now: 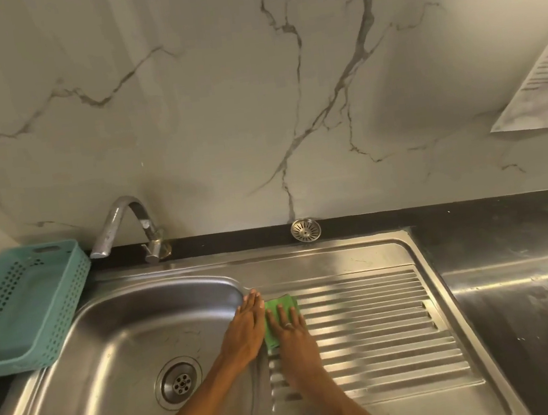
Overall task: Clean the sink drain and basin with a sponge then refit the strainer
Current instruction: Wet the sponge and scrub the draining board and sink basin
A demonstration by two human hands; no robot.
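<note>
The steel sink has a smooth, rounded basin, its round drain open at about six o'clock in the bowl. The ribbed draining board lies at three o'clock from the basin. A flat green sponge rests on the board's near ridges. The right hand lies flat on it, fingers straight, pressing. The left hand, also flat and open, rests on the rim between basin and board, touching the sponge's edge. The round slotted metal strainer leans against the veined marble wall at twelve o'clock, on the dark counter.
</note>
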